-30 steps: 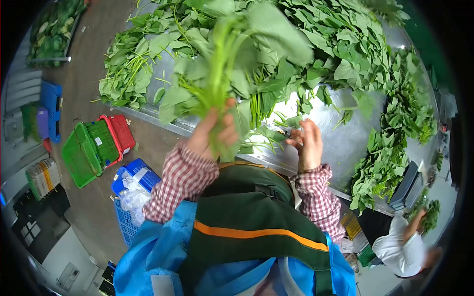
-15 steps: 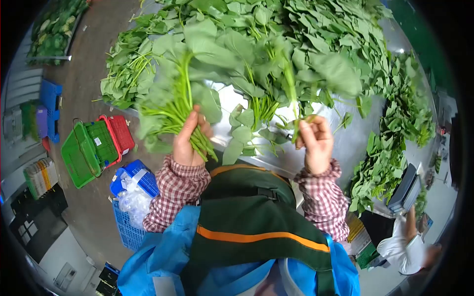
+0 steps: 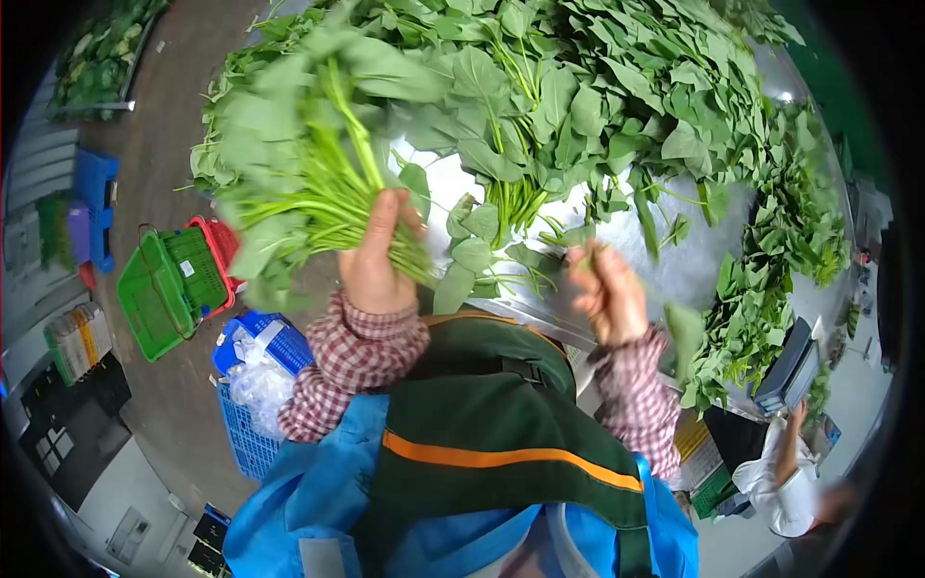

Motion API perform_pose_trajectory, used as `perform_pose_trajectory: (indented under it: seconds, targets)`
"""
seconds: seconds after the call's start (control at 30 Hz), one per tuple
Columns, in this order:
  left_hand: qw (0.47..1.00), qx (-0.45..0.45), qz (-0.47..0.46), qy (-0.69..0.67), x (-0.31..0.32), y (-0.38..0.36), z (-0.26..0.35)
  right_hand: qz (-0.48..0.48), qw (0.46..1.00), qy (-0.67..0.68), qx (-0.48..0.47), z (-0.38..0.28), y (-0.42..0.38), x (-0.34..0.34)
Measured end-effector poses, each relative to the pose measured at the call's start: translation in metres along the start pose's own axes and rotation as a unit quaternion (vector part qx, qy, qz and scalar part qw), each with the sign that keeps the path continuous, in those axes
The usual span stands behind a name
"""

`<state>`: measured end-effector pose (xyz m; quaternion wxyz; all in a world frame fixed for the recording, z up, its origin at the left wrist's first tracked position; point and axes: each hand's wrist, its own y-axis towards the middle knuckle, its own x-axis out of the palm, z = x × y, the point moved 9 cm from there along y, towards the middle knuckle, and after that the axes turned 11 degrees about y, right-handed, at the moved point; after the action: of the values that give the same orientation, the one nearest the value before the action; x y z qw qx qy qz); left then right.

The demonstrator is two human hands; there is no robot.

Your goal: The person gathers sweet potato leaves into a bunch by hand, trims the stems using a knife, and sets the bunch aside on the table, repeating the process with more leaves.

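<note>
so the bunch of greens [image 3: 337, 178] is up in the upper left of the frame, held over the near edge of the bench [image 3: 696, 265], stems angling down to the right and big leaves fanned out up top, kinda blurry. the left hand [image 3: 381, 260] is closed around the stem ends, thumb laid across them. the right hand [image 3: 612, 289] is right of center, just past the bench edge, fingers curled in, but it's too blurred to tell if they're pinching anything. one leaf [image 3: 683, 337] shows as a smear beside that sleeve.

between the hands there's a smaller bundle [image 3: 515, 197] lying on the shiny metal, with loose leaves [image 3: 472, 254] near its stem ends. a big heap of greens [image 3: 665, 87] covers the top of the frame, and more run down the right side.

containers: at left, green baskets [image 3: 152, 310] sit on the floor against a red basket [image 3: 220, 249]. below those, a blue basket [image 3: 249, 438] has clear plastic bags [image 3: 258, 390] in it, with a smaller blue container [image 3: 281, 345] tilted on top. far upper left, a tray [image 3: 114, 105] is full of leafy vegetables [image 3: 92, 58]. lower right, there's another green basket [image 3: 711, 493] near a co-worker [image 3: 776, 482] in white.
</note>
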<state>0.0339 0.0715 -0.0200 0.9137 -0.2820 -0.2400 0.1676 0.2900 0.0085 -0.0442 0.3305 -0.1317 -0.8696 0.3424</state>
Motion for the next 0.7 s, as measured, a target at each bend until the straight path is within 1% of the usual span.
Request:
perform_pose_trajectory:
  seconds: [0.03,0.07,0.1,0.13,0.17,0.2,0.23,0.3,0.33,0.37,0.4,0.43,0.47,0.57,0.6,0.7]
  targets:
    - [0.997,0.055,-0.030,0.045,-0.007,0.008,0.004,0.032,0.995,0.085,0.034,-0.002,0.012,-0.015]
    - [0.988,0.115,-0.062,0.088,-0.007,0.016,0.005,0.092,0.993,-0.052,0.060,0.005,0.019,-0.030]
    - [0.994,0.029,-0.088,0.057,-0.010,0.026,-0.020,0.083,0.969,-0.227,0.043,0.012,0.024,-0.022]
    - [0.992,-0.061,-0.111,0.029,-0.014,0.032,-0.049,0.101,0.909,-0.400,-0.063,0.016,0.030,-0.007]
    - [0.979,-0.154,-0.133,0.001,-0.016,0.034,-0.075,0.033,0.795,-0.527,-0.297,0.017,0.040,0.026]
    - [0.950,-0.254,-0.159,-0.086,-0.009,0.028,-0.096,0.050,0.758,-0.571,-0.312,0.021,0.049,0.049]
    - [0.959,-0.229,-0.153,-0.073,-0.008,0.026,-0.095,0.086,0.704,-0.626,-0.325,0.025,0.058,0.061]
    - [0.973,-0.174,-0.143,-0.043,-0.006,0.018,-0.082,0.085,0.735,-0.606,-0.292,0.028,0.078,0.051]
    - [0.980,-0.167,-0.104,-0.024,-0.008,0.009,-0.063,0.041,0.817,-0.507,-0.273,0.017,0.071,0.048]
    - [0.983,-0.150,-0.101,0.016,-0.003,0.004,-0.048,0.011,0.909,-0.362,-0.207,0.013,0.062,0.039]
    - [0.985,-0.135,-0.093,0.052,-0.001,-0.002,-0.039,-0.006,0.957,-0.273,-0.100,0.013,0.055,0.035]
    - [0.984,-0.125,-0.081,0.092,-0.005,-0.008,-0.037,-0.016,0.984,-0.176,0.014,0.024,0.045,0.032]
    - [0.980,-0.101,-0.114,0.127,0.001,-0.005,-0.048,-0.009,0.986,-0.166,0.009,0.025,0.040,0.035]
    - [0.955,0.034,-0.177,0.236,0.022,-0.004,-0.072,0.003,0.984,-0.160,-0.078,0.028,0.035,0.057]
    - [0.962,0.025,-0.166,0.215,0.020,-0.003,-0.077,0.010,0.978,-0.181,-0.105,0.025,0.033,0.059]
    - [0.975,-0.010,-0.147,0.164,0.019,-0.002,-0.087,0.016,0.990,-0.114,-0.083,0.028,0.029,0.057]
